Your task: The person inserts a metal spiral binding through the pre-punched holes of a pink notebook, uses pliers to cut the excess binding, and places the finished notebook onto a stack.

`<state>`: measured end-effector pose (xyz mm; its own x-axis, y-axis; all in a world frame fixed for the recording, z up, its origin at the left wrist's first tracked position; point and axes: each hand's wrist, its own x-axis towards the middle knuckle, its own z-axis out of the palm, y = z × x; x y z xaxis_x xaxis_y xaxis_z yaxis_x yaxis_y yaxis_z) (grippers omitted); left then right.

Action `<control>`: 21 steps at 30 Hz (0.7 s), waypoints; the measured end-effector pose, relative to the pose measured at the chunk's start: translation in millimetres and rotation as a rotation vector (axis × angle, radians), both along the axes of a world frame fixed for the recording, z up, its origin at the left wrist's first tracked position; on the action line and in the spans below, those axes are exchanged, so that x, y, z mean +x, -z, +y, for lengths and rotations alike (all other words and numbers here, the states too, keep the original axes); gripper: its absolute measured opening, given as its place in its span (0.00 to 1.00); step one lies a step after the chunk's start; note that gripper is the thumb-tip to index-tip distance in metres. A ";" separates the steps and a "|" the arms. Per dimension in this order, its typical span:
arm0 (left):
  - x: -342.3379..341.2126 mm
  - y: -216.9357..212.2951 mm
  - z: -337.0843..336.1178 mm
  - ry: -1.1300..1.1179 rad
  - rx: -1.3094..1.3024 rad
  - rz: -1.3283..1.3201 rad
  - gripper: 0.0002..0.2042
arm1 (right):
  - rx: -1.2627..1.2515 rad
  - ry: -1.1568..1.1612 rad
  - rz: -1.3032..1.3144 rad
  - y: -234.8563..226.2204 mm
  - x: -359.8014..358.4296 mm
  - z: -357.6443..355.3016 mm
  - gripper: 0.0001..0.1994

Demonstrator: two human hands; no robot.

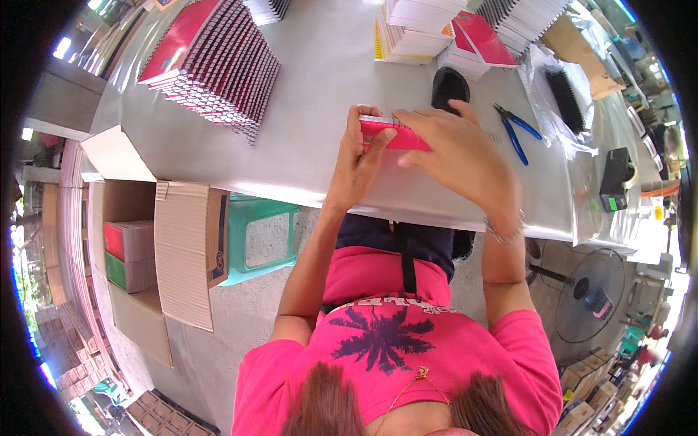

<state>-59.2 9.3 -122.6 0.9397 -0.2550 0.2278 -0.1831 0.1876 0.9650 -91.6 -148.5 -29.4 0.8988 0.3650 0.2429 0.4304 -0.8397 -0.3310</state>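
A small notebook with a red cover (410,139) is held over the near edge of the table, its white page edges turned up and away from me. My left hand (358,161) grips its left end, thumb across the red cover and fingers behind. My right hand (465,154) reaches over the right end, fingers stretched out along the top edge and thumb apart from the cover; it is slightly blurred. Just beyond the right hand lies a black rounded object (448,86). Blue-handled pliers (518,132) rest to its right, jaws pointing left.
A tall stack of spiral-bound red notebooks (225,69) stands at left. More paper stacks (411,36) stand at the back, beside a dark bristly bundle on plastic wrap (567,98). An open carton (185,251), a green stool (273,243) and a fan (585,291) flank me.
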 end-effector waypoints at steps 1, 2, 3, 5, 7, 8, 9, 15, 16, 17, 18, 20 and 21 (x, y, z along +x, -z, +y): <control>-2.7 -2.1 0.2 0.007 -0.026 0.066 0.12 | -0.122 0.019 0.183 0.6 7.4 2.6 0.20; -1.1 -6.6 0.9 0.011 -0.051 0.118 0.12 | -0.242 0.034 0.354 -0.9 25.8 9.3 0.22; 1.3 -4.0 0.5 -0.001 0.013 0.046 0.12 | -0.361 0.050 0.524 -4.3 36.5 13.4 0.25; 1.3 10.8 7.0 -0.053 0.149 -0.074 0.12 | -0.150 0.027 0.278 -21.3 3.1 11.1 0.24; -1.7 -1.2 1.5 -0.042 0.066 0.024 0.12 | -0.108 0.047 0.172 -18.1 -7.1 9.7 0.23; 0.3 -8.7 -0.3 -0.035 0.024 0.059 0.11 | -0.168 0.066 0.168 -8.4 4.4 15.9 0.23; 0.0 -5.4 -0.2 -0.031 0.032 0.037 0.12 | -0.228 0.084 0.164 -4.3 10.9 19.1 0.23; -0.4 -0.8 1.3 -0.005 0.043 -0.002 0.14 | -0.171 0.038 0.095 13.6 18.1 14.0 0.19; -4.9 3.7 4.3 0.012 0.011 0.028 0.14 | -0.143 0.046 0.097 11.1 12.5 14.4 0.18; -8.0 6.8 6.4 0.017 -0.024 0.064 0.14 | -0.119 0.042 0.105 3.0 0.5 18.7 0.16; -8.0 9.5 2.5 -0.081 0.095 -0.111 0.12 | -0.095 0.037 0.114 -1.1 -4.7 21.8 0.14; -2.5 4.7 -2.2 -0.024 0.017 -0.047 0.11 | -0.154 0.019 0.145 17.5 26.9 17.8 0.13; 3.4 -2.7 -2.4 0.005 -0.019 -0.032 0.10 | -0.179 0.011 0.144 21.5 40.4 18.2 0.12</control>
<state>-55.8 6.9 -119.8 0.9307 -0.2550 0.2624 -0.2127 0.2064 0.9551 -51.2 -130.3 -50.9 0.9236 0.3810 0.0438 0.3802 -0.8948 -0.2342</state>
